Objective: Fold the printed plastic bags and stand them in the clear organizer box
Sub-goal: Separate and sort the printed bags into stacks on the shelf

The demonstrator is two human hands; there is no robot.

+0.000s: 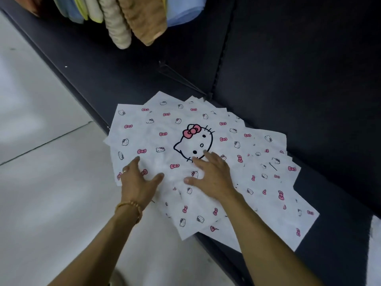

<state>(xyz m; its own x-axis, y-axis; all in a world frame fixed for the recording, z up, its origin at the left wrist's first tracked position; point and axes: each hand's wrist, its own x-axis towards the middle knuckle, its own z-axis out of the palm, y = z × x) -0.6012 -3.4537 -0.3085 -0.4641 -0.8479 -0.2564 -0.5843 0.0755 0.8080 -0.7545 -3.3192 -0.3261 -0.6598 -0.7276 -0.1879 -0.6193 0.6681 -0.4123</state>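
Surface: dark shelf ledge (321,234) beside pale floor tiles (41,182); rolled towels (132,19) are hung above.
Bags: printed plastic bags (266,182) are fanned flat, overhanging the ledge edge.
Orientation: top bag's long axis cannot be told; fan is spread lower right.
Hands: left hand (137,182) and right hand (210,176) are laid flat, fingers spread, nothing gripped.
Organizer box: not visible.
Risk: slick layers may be dragged off the ledge by sideways pressure.

Soft, even light from overhead falls on my view, bright on the pale floor (51,182) and white bags (185,124), dim across the dark surface (288,79), with faint shadows under my hands, slight blur throughout, and wide-angle bending of straight lines toward the edges.
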